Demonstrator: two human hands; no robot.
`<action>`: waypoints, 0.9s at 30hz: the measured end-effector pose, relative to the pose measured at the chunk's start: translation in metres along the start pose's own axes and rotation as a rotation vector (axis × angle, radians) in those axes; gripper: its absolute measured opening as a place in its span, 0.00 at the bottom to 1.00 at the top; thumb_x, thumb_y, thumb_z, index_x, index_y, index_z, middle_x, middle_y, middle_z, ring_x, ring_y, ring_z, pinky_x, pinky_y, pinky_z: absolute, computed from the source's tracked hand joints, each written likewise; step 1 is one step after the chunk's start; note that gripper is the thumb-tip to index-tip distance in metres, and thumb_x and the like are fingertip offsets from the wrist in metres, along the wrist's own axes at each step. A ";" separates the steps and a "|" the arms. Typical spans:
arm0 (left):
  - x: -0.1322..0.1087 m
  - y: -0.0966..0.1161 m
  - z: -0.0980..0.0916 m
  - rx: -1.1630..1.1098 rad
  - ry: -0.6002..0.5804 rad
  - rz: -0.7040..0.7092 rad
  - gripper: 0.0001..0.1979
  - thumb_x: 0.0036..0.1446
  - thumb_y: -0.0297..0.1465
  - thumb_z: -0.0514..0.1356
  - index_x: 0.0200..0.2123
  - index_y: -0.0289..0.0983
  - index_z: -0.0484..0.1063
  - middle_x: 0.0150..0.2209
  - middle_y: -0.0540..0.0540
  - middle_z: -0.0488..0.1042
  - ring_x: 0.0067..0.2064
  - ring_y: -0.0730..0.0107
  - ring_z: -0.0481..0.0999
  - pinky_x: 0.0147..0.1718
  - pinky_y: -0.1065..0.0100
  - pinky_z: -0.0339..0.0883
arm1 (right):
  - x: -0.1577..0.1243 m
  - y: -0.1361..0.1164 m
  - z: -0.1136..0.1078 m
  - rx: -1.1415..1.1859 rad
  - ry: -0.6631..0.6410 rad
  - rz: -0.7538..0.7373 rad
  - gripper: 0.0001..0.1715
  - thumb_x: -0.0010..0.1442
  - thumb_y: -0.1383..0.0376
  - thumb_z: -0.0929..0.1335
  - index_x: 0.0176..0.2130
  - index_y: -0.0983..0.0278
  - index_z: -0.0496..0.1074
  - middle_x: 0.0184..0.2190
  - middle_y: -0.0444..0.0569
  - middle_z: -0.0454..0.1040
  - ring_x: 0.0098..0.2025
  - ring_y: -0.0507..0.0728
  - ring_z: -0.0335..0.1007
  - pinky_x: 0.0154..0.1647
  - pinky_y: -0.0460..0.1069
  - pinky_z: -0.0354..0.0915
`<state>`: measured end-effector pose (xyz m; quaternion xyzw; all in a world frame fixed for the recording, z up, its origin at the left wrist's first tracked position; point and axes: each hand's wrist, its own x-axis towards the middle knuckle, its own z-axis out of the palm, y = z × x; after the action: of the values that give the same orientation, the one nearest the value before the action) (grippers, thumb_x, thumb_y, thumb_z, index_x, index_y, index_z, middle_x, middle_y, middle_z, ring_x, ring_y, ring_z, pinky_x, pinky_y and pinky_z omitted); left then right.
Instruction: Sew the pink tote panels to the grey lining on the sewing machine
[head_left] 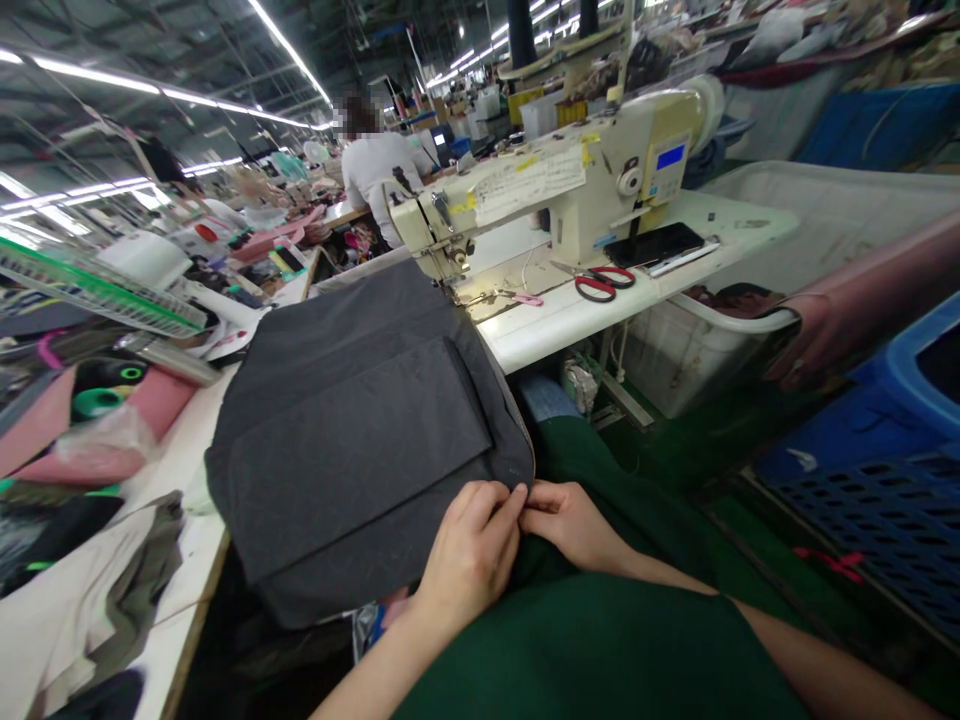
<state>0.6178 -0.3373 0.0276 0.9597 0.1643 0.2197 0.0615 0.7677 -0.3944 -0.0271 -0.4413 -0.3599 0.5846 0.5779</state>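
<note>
A large black fabric panel (352,440) with a flat rectangular pocket stretches from the sewing machine (525,180) down towards my lap. At its near right corner, my left hand (476,540) pinches the panel's edge. Close beside it, fingertips almost meeting, my right hand (570,520) is closed on the same edge. The panel's far end reaches the needle area, where the presser foot is too small to make out clearly. Along the right side of the panel runs a thin lighter edge.
Red-handled scissors (596,288), a small pink tool (525,298) and a dark phone (656,245) lie on the machine bed. Stacked fabric pieces (90,610) rest at left. A blue basket (885,420) and a pale bin (667,350) stand at right. A person (382,170) sits ahead.
</note>
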 end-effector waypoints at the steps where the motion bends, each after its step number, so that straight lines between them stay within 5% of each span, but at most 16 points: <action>1: 0.000 0.000 -0.001 0.000 -0.014 -0.013 0.19 0.61 0.22 0.57 0.56 0.34 0.67 0.41 0.41 0.70 0.43 0.65 0.68 0.41 0.64 0.72 | 0.000 0.001 0.000 0.009 -0.003 -0.009 0.08 0.51 0.68 0.69 0.30 0.63 0.80 0.29 0.44 0.77 0.36 0.56 0.70 0.44 0.51 0.65; 7: 0.002 -0.008 -0.005 0.046 -0.024 0.034 0.15 0.62 0.24 0.57 0.52 0.32 0.69 0.44 0.39 0.72 0.47 0.63 0.69 0.46 0.61 0.74 | 0.001 0.007 0.004 0.015 -0.045 -0.066 0.11 0.52 0.69 0.68 0.34 0.62 0.80 0.36 0.46 0.77 0.41 0.58 0.72 0.45 0.51 0.68; 10: 0.001 -0.015 -0.009 0.019 0.027 0.091 0.14 0.63 0.22 0.55 0.51 0.32 0.69 0.40 0.41 0.73 0.43 0.66 0.71 0.42 0.64 0.74 | 0.002 0.002 0.000 -0.184 -0.064 -0.149 0.11 0.55 0.69 0.66 0.36 0.62 0.79 0.36 0.48 0.77 0.39 0.57 0.74 0.41 0.50 0.70; 14: -0.001 -0.017 -0.016 -0.027 0.046 0.080 0.14 0.63 0.21 0.52 0.50 0.32 0.70 0.38 0.41 0.73 0.39 0.67 0.72 0.38 0.67 0.73 | 0.006 -0.015 -0.020 -0.813 0.211 -0.623 0.17 0.59 0.72 0.67 0.48 0.62 0.75 0.45 0.53 0.77 0.45 0.60 0.75 0.46 0.54 0.72; 17: 0.003 -0.010 -0.015 -0.006 0.058 0.080 0.13 0.64 0.22 0.51 0.47 0.33 0.71 0.36 0.42 0.72 0.36 0.68 0.71 0.36 0.68 0.73 | 0.014 -0.034 -0.036 -1.177 -0.053 -1.037 0.20 0.63 0.73 0.66 0.53 0.60 0.72 0.52 0.52 0.77 0.59 0.61 0.69 0.63 0.59 0.63; 19: 0.006 -0.007 -0.014 0.001 0.068 0.083 0.13 0.64 0.23 0.49 0.46 0.34 0.72 0.34 0.43 0.73 0.35 0.69 0.71 0.34 0.70 0.72 | 0.018 -0.044 -0.042 -1.277 -0.295 -1.115 0.20 0.66 0.74 0.64 0.55 0.60 0.72 0.52 0.52 0.78 0.59 0.60 0.69 0.66 0.59 0.61; 21: 0.004 -0.015 -0.018 0.003 0.070 0.048 0.13 0.66 0.27 0.50 0.47 0.38 0.72 0.36 0.45 0.74 0.36 0.70 0.73 0.35 0.71 0.72 | 0.020 -0.048 -0.044 -1.259 -0.357 -1.075 0.21 0.66 0.73 0.64 0.56 0.62 0.71 0.50 0.54 0.79 0.57 0.60 0.72 0.65 0.58 0.63; 24: -0.024 -0.061 -0.046 0.104 0.173 -0.249 0.13 0.67 0.36 0.53 0.52 0.43 0.69 0.44 0.47 0.76 0.45 0.69 0.76 0.45 0.67 0.75 | 0.023 -0.042 -0.047 -1.152 -0.340 -0.987 0.25 0.65 0.73 0.64 0.59 0.61 0.70 0.50 0.55 0.79 0.53 0.62 0.76 0.62 0.58 0.66; 27: -0.083 -0.136 -0.096 0.352 0.430 -0.946 0.15 0.63 0.41 0.55 0.42 0.35 0.71 0.37 0.45 0.76 0.45 0.58 0.77 0.49 0.53 0.74 | 0.027 -0.026 -0.053 -1.129 -0.331 -0.959 0.25 0.64 0.72 0.65 0.59 0.58 0.71 0.48 0.54 0.79 0.50 0.62 0.78 0.59 0.57 0.70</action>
<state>0.4654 -0.2342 0.0547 0.7106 0.6208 0.3283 -0.0429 0.8281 -0.3708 -0.0242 -0.3718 -0.8390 0.0550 0.3934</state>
